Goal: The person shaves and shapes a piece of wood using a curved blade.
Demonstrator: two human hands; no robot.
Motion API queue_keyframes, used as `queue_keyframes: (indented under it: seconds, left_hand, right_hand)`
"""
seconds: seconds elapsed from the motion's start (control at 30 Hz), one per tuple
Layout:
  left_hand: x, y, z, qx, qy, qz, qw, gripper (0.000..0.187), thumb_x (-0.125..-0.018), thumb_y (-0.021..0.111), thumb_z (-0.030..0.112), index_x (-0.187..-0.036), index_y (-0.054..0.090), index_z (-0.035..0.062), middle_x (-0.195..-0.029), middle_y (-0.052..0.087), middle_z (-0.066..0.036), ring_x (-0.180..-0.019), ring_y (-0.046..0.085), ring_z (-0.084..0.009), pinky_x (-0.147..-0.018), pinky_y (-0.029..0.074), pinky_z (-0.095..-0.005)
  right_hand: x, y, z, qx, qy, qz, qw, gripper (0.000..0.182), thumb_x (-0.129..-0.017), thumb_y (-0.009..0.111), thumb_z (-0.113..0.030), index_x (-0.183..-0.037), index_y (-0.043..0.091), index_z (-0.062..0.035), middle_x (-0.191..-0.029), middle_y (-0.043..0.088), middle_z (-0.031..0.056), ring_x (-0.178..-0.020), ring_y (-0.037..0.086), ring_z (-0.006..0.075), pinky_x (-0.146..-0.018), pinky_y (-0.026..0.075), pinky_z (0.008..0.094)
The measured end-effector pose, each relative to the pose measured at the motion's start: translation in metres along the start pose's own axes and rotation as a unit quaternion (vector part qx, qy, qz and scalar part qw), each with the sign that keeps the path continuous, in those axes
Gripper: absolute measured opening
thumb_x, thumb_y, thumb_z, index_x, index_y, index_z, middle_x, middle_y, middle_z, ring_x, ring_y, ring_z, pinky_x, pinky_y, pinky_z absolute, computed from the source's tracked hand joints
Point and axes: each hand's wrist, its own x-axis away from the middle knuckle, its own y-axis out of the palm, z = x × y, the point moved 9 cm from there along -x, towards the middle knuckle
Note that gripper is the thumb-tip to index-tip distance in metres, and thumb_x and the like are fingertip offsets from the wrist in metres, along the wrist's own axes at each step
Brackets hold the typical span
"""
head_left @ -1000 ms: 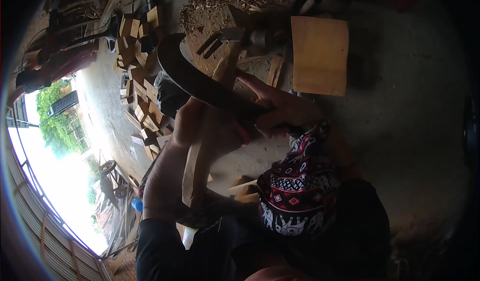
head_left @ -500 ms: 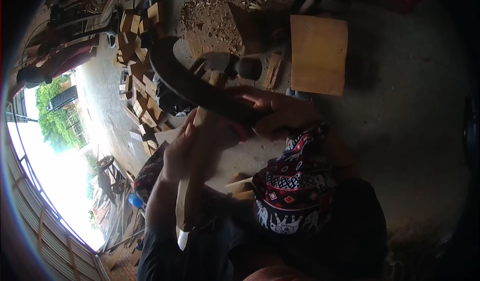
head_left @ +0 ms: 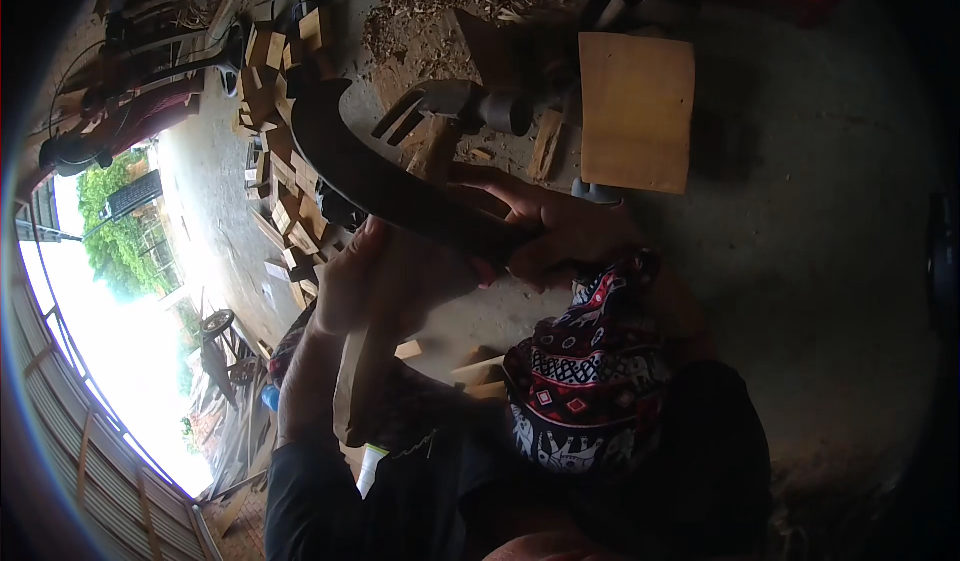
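My left hand (head_left: 385, 276) is wrapped round the wooden handle of a claw hammer (head_left: 352, 386). The hammer's dark head, claw facing left, is at the far end, and the pale butt points toward my lap. Closed on the near end of a broad, dark curved knife (head_left: 370, 166) is my right hand (head_left: 575, 231). Its blade lies across the hammer handle between the head and my left hand, hooking away to the upper left. My fingers hide the knife's grip. Below the butt shows a small white pointed thing (head_left: 370, 469).
Wood offcuts (head_left: 290, 191) lie heaped on the floor to the left. Shavings (head_left: 430, 21) cover a board at the top. A square wooden stool top (head_left: 637, 111) stands right of the hammer head, near a metal pipe (head_left: 628, 1). Patterned cloth (head_left: 585, 391) covers my knee.
My left hand and the hammer handle have shifted slightly down and left. The hammer head has turned, showing more of its claw. The knife has tilted a little; my right hand stays nearly in place.
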Motion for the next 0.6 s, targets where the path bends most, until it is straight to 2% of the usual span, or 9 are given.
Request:
queue_keyframes:
  seconds: [0.03, 0.07, 0.13, 0.23, 0.27, 0.4, 0.47, 0.57, 0.6]
  left_hand:
    - [0.006, 0.013, -0.011, 0.075, -0.064, -0.096, 0.991, 0.044, -0.101, 0.037, 0.033, -0.132, 0.045, 0.0028, -0.118, 0.058, -0.012, -0.106, 0.057, -0.0209, -0.094, 0.045, -0.0327]
    - [0.015, 0.001, -0.012, 0.074, -0.061, -0.099, 0.991, 0.044, -0.101, 0.037, 0.033, -0.132, 0.045, 0.0028, -0.118, 0.058, -0.012, -0.106, 0.057, -0.0209, -0.094, 0.045, -0.0327]
    - [0.033, -0.051, -0.011, 0.044, 0.014, 0.063, 0.997, 0.047, -0.101, 0.037, 0.036, -0.133, 0.043, 0.0027, -0.113, 0.059, -0.011, -0.097, 0.059, -0.0189, -0.087, 0.048, -0.0292]
    - [0.041, -0.028, -0.015, -0.030, 0.086, 0.144, 0.985, 0.047, -0.100, 0.040, 0.037, -0.130, 0.045, 0.0013, -0.105, 0.061, -0.010, -0.088, 0.061, -0.0168, -0.079, 0.050, -0.0270]
    - [0.034, -0.019, -0.017, 0.063, 0.043, 0.067, 0.995, 0.047, -0.100, 0.043, 0.036, -0.129, 0.046, -0.0002, -0.107, 0.061, -0.011, -0.094, 0.061, -0.0174, -0.084, 0.049, -0.0290]
    - [-0.016, -0.053, 0.011, 0.043, 0.107, 0.107, 0.988, 0.046, -0.100, 0.044, 0.035, -0.128, 0.046, -0.0009, -0.107, 0.061, -0.012, -0.096, 0.061, -0.0175, -0.086, 0.049, -0.0305]
    - [-0.051, 0.004, 0.020, 0.072, 0.052, -0.086, 0.992, 0.042, -0.099, 0.045, 0.033, -0.125, 0.048, 0.0000, -0.106, 0.062, -0.012, -0.095, 0.060, -0.0183, -0.087, 0.049, -0.0307]
    - [-0.042, 0.009, 0.019, 0.107, 0.048, -0.077, 0.990, 0.036, -0.099, 0.044, 0.028, -0.121, 0.050, 0.0003, -0.104, 0.062, -0.012, -0.094, 0.061, -0.0196, -0.087, 0.049, -0.0307]
    - [-0.020, -0.017, 0.019, -0.030, 0.061, 0.020, 0.997, 0.034, -0.099, 0.043, 0.025, -0.120, 0.050, -0.0001, -0.103, 0.062, -0.013, -0.097, 0.060, -0.0213, -0.089, 0.047, -0.0306]
  right_hand:
    - [-0.002, 0.002, 0.000, -0.029, -0.023, -0.014, 0.999, 0.087, -0.086, 0.062, -0.003, -0.150, 0.004, -0.0166, -0.066, 0.057, 0.0072, -0.043, 0.051, 0.0084, -0.039, 0.041, 0.0209]
    - [-0.004, 0.002, -0.003, -0.055, -0.047, -0.027, 0.997, 0.086, -0.086, 0.062, -0.004, -0.150, 0.007, -0.0160, -0.064, 0.056, 0.0067, -0.043, 0.050, 0.0081, -0.038, 0.040, 0.0208]
    - [-0.004, 0.000, -0.001, -0.054, -0.049, -0.028, 0.997, 0.087, -0.086, 0.063, -0.004, -0.150, 0.007, -0.0159, -0.064, 0.056, 0.0066, -0.044, 0.050, 0.0079, -0.039, 0.040, 0.0205]
    - [-0.002, -0.008, 0.003, -0.055, -0.020, -0.011, 0.998, 0.088, -0.085, 0.063, -0.004, -0.150, 0.006, -0.0161, -0.066, 0.056, 0.0066, -0.045, 0.051, 0.0076, -0.040, 0.041, 0.0202]
    - [-0.004, -0.005, 0.011, -0.065, 0.009, -0.003, 0.998, 0.088, -0.085, 0.063, -0.004, -0.150, 0.006, -0.0163, -0.066, 0.056, 0.0068, -0.046, 0.052, 0.0075, -0.041, 0.041, 0.0202]
    - [-0.002, 0.004, -0.003, -0.012, 0.021, 0.023, 0.999, 0.090, -0.084, 0.061, -0.002, -0.151, 0.004, -0.0178, -0.069, 0.057, 0.0076, -0.049, 0.053, 0.0075, -0.042, 0.042, 0.0207]
    - [0.005, -0.005, -0.009, 0.006, 0.027, 0.112, 0.993, 0.091, -0.084, 0.061, -0.001, -0.151, 0.002, -0.0189, -0.070, 0.058, 0.0083, -0.048, 0.052, 0.0078, -0.042, 0.042, 0.0212]
    - [0.005, 0.001, -0.013, -0.009, 0.016, 0.074, 0.997, 0.092, -0.083, 0.061, 0.000, -0.151, 0.001, -0.0192, -0.072, 0.060, 0.0087, -0.048, 0.052, 0.0083, -0.042, 0.042, 0.0215]
    - [0.003, 0.001, -0.013, -0.009, 0.016, 0.073, 0.997, 0.092, -0.083, 0.061, 0.000, -0.151, 0.001, -0.0192, -0.072, 0.060, 0.0087, -0.048, 0.052, 0.0083, -0.042, 0.042, 0.0215]
